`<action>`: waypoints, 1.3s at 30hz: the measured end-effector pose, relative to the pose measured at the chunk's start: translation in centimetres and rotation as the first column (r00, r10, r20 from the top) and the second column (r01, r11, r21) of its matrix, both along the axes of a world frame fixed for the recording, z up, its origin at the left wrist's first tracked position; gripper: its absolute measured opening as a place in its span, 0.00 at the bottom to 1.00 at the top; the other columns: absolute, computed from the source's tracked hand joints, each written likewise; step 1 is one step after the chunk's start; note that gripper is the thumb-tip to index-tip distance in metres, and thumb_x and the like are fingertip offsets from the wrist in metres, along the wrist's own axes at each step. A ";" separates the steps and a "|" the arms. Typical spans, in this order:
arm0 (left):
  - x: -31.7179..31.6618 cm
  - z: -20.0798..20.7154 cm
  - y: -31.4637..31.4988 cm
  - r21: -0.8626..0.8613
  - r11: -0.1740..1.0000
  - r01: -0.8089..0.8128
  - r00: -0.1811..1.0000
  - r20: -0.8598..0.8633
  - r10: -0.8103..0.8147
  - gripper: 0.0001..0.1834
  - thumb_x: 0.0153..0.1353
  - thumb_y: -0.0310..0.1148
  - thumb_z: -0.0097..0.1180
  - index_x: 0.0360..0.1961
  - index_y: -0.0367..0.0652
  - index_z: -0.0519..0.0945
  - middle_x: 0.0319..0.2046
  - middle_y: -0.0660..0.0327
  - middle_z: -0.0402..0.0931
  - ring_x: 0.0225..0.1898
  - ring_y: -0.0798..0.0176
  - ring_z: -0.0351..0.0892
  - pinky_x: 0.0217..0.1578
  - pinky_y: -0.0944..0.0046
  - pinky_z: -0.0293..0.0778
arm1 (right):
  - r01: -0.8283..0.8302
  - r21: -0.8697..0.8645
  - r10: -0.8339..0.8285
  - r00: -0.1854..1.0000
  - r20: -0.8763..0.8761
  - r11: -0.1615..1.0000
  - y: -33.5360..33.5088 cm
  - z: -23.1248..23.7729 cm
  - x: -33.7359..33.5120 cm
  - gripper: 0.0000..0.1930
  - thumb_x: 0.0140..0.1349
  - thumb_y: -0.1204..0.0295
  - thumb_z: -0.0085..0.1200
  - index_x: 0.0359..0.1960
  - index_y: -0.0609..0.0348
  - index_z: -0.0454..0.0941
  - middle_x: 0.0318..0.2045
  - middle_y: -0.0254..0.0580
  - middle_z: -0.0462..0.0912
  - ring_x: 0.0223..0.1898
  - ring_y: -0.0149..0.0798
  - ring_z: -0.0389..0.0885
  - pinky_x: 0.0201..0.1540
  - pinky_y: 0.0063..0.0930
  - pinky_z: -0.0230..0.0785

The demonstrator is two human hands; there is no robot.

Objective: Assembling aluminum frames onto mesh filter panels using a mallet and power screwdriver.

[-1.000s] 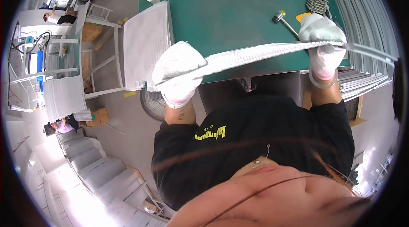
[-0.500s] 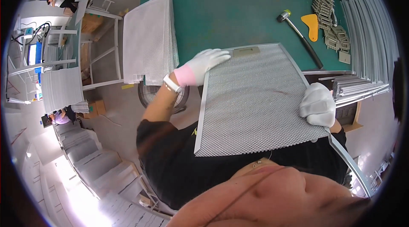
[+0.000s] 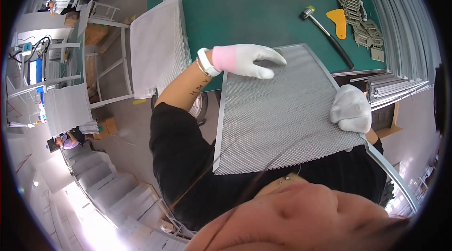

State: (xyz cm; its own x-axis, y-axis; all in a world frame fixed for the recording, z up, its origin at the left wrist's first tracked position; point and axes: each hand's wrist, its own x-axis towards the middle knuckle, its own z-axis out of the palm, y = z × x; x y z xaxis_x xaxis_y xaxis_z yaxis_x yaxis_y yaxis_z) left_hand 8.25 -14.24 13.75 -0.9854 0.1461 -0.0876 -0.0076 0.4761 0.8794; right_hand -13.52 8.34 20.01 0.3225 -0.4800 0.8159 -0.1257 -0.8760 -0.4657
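A silver mesh filter panel point(image 3: 278, 119) lies with its far end on the green table and its near end by my body. Thin metal framing runs along its left, far and right sides. My left hand point(image 3: 249, 60), in a white glove with a pink cuff, hovers over the far left part, thumb and fingers apart, holding nothing. It mostly covers the small plate at the far edge. My right hand point(image 3: 351, 109), also gloved, is closed over the panel's right edge. From the near right corner a loose frame strip point(image 3: 391, 171) sticks out at an angle, away from the mesh.
On the green table point(image 3: 245, 11) lie a mallet point(image 3: 329, 36), an orange scraper point(image 3: 337, 22) and a pile of small metal plates point(image 3: 360, 15). Mesh sheets point(image 3: 155, 46) are stacked at the left. Metal strips point(image 3: 400, 39) line the right side. Another person point(image 3: 69, 140) is far left.
My left hand has let go of the panel's far left corner and moved right over the mesh, its fingers now spread. My right hand stays on the right edge.
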 end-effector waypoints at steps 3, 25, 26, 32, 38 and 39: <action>0.2 5.4 -1.4 0.410 0.860 0.305 0.920 -0.359 -0.155 0.47 0.59 0.66 0.58 0.61 0.30 0.75 0.58 0.45 0.77 0.58 0.51 0.78 0.59 0.55 0.74 | -0.007 -0.045 0.004 0.998 -0.063 0.999 -0.3 1.3 -1.5 0.14 0.35 0.65 0.60 0.12 0.56 0.65 0.17 0.38 0.73 0.14 0.34 0.71 0.15 0.27 0.59; 3.9 7.3 2.5 0.450 0.497 -0.742 0.011 -0.733 0.680 0.09 0.50 0.18 0.56 0.34 0.34 0.84 0.34 0.55 0.83 0.36 0.60 0.82 0.39 0.64 0.75 | 0.637 0.210 -0.653 0.615 0.442 0.742 -9.8 1.1 -3.2 0.37 0.58 0.76 0.67 0.69 0.64 0.63 0.44 0.46 0.83 0.44 0.35 0.80 0.48 0.25 0.73; 3.7 7.5 2.2 0.445 0.480 -0.756 0.012 -0.724 0.690 0.09 0.50 0.18 0.56 0.33 0.34 0.83 0.33 0.55 0.82 0.35 0.61 0.81 0.39 0.65 0.74 | 0.645 0.191 -0.653 0.618 0.438 0.740 -10.1 1.7 -3.2 0.37 0.58 0.76 0.67 0.69 0.64 0.63 0.44 0.46 0.83 0.44 0.35 0.80 0.48 0.25 0.73; 3.6 7.1 1.0 0.492 0.436 -0.754 -0.014 -0.675 0.737 0.07 0.52 0.15 0.56 0.30 0.34 0.82 0.31 0.58 0.81 0.33 0.64 0.78 0.37 0.68 0.71 | 0.362 0.305 -0.452 0.832 0.320 0.881 -8.8 3.3 -6.4 0.44 0.62 0.80 0.61 0.77 0.53 0.48 0.60 0.49 0.69 0.56 0.40 0.69 0.59 0.33 0.62; 3.6 7.4 1.1 0.430 0.479 -0.766 0.028 -0.721 0.692 0.05 0.53 0.15 0.58 0.31 0.34 0.82 0.31 0.58 0.81 0.33 0.64 0.79 0.36 0.68 0.73 | 0.501 -0.013 -0.423 0.715 -0.556 0.865 -9.0 11.3 -7.7 0.14 0.63 0.74 0.60 0.50 0.62 0.82 0.47 0.44 0.85 0.47 0.43 0.85 0.54 0.31 0.75; 3.8 7.7 1.1 0.432 0.482 -0.763 0.024 -0.725 0.688 0.05 0.53 0.15 0.58 0.31 0.34 0.82 0.31 0.58 0.81 0.33 0.64 0.79 0.36 0.68 0.73 | 0.502 -0.021 -0.427 0.712 -0.558 0.865 -8.8 12.3 -7.4 0.14 0.63 0.74 0.60 0.50 0.62 0.82 0.47 0.44 0.85 0.47 0.43 0.85 0.54 0.31 0.75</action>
